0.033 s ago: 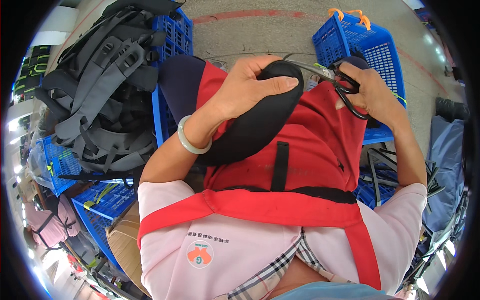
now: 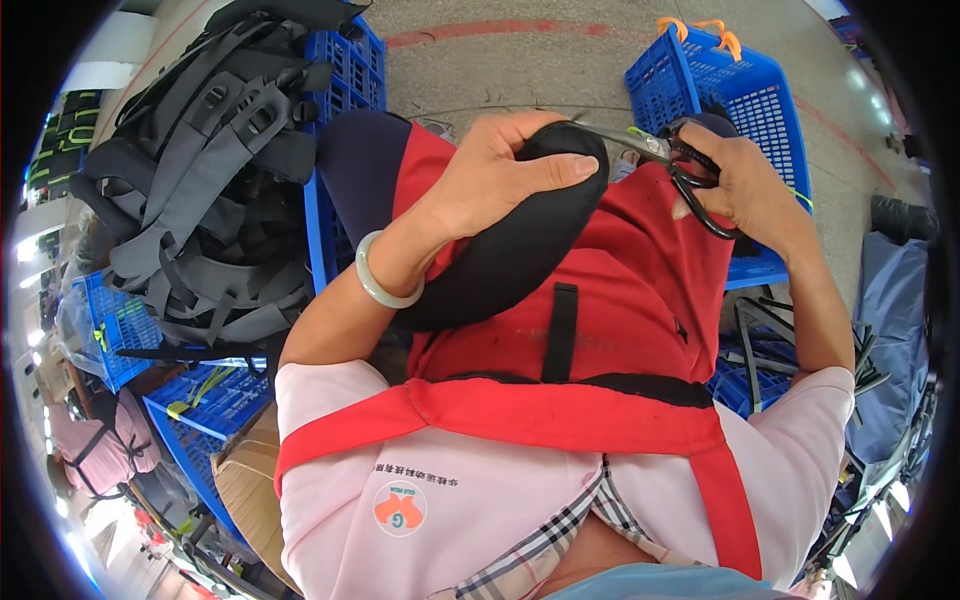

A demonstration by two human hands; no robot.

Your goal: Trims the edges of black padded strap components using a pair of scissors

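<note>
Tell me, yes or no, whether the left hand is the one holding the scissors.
No, the right hand holds the scissors, while the left hand grips the black padded piece.

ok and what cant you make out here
Head view:
- Left grip, finger ends except the thumb: behind the black pad.
- Black pad's near end: behind the left forearm.
- What the scissors' tips touch: too small at the pad's edge.
- Upper-right blue crate's floor: mostly behind its wall and the right grip.
</note>
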